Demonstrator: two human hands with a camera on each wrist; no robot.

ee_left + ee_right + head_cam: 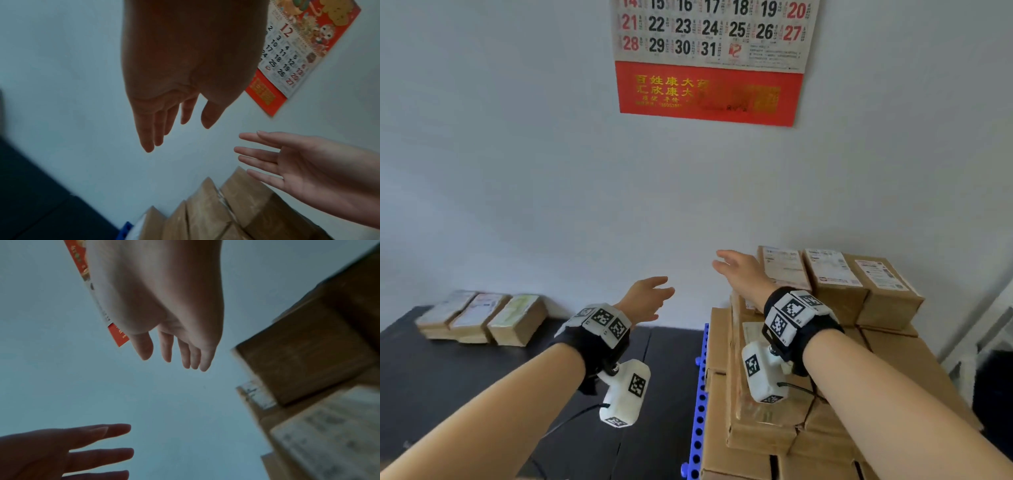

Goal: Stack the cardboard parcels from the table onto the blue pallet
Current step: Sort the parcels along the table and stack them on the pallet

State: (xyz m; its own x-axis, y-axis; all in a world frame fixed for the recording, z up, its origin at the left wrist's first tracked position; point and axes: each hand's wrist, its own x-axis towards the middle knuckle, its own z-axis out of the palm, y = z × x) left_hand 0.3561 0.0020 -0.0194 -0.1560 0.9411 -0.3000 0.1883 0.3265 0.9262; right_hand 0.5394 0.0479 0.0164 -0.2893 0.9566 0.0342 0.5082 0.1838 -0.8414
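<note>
Fingers (148, 142) of both the left hand (645, 298) and right hand (739, 270) are spreading wide and holding nothing, while three cardboard parcels (482, 317), likely light, stiff and best gripped by opposite sides, are sitting on the desk (431, 373), well left of the blue pallet (700, 404).

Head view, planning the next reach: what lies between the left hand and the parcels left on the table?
Only bare black tabletop separates left hand from brown cardboard parcels.
</note>
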